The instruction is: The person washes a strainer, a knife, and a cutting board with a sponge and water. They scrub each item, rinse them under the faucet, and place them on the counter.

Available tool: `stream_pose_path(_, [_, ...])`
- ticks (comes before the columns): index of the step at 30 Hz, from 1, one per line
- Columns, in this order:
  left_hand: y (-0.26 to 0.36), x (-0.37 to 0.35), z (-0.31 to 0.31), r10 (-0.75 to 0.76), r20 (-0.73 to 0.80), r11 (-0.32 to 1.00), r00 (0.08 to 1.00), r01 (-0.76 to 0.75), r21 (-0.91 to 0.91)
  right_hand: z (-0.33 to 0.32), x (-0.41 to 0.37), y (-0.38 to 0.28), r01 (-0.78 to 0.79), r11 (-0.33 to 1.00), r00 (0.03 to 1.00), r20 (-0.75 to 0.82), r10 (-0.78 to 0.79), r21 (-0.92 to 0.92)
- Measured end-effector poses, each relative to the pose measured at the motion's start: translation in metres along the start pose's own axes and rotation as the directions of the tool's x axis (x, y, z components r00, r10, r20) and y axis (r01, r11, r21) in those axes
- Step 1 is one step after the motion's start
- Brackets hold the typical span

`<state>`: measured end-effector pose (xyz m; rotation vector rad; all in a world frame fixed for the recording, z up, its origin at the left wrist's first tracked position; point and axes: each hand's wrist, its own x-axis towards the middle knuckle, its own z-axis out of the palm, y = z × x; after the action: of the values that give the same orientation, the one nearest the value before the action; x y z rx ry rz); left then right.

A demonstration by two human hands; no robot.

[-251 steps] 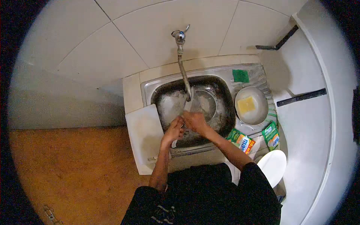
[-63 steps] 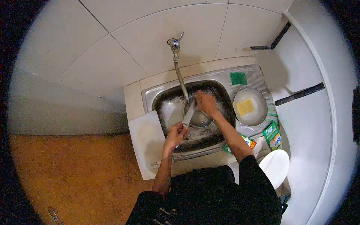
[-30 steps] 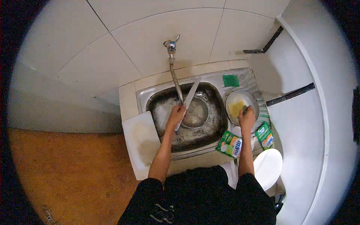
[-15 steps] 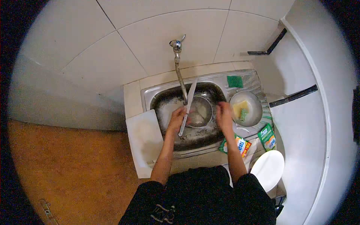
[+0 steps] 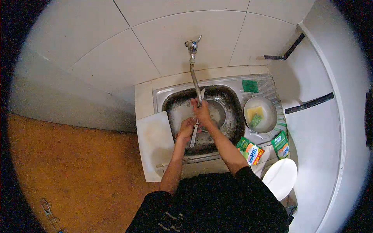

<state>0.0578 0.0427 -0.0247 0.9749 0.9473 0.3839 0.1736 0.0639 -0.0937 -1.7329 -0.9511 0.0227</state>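
Note:
A long knife (image 5: 193,136) with a pale handle lies slantwise over the sink (image 5: 233,136), its blade pointing toward the back wall. My left hand (image 5: 187,129) is closed on it near the top of the handle. Around the blade, just below the faucet spout (image 5: 195,79), my right hand (image 5: 203,113) is wrapped; it hides most of the blade, and only the tip shows beyond. Under my hands a round metal bowl (image 5: 222,116) stands in the sink, partly covered by them.
On the right drainboard sit a metal bowl (image 5: 272,120) holding a yellow sponge (image 5: 254,112) and a green scouring pad (image 5: 250,86). Green packets (image 5: 250,151) and a white plate (image 5: 280,178) lie nearer me. A white cutting board (image 5: 153,136) covers the left counter.
My right hand has moved left, from beside the drainboard bowl onto the knife blade under the spout. My left hand still holds the knife. The whole view has shifted slightly.

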Motion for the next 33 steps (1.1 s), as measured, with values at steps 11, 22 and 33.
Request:
stream_pose_path(11, [0.002, -0.006, 0.011, 0.017, -0.049, 1.000, 0.999, -0.017, 0.002, -0.053, -0.011, -0.014, -0.069, 0.982, 0.997, -0.037, 0.063, -0.177])
stream_pose_path(22, [-0.001, -0.028, 0.007, 0.052, -0.011, 0.990, 0.999, -0.051, 0.128, -0.042, -0.020, 0.019, -0.875, 0.378, 0.472, 0.701, 0.535, 0.301])
stream_pose_path(33, [-0.026, -0.044, -0.003, 0.032, 0.033, 0.998, 0.999, -0.030, -0.057, -0.036, 0.028, 0.029, -0.764, 0.592, 0.613, 0.577, 0.540, 0.257])
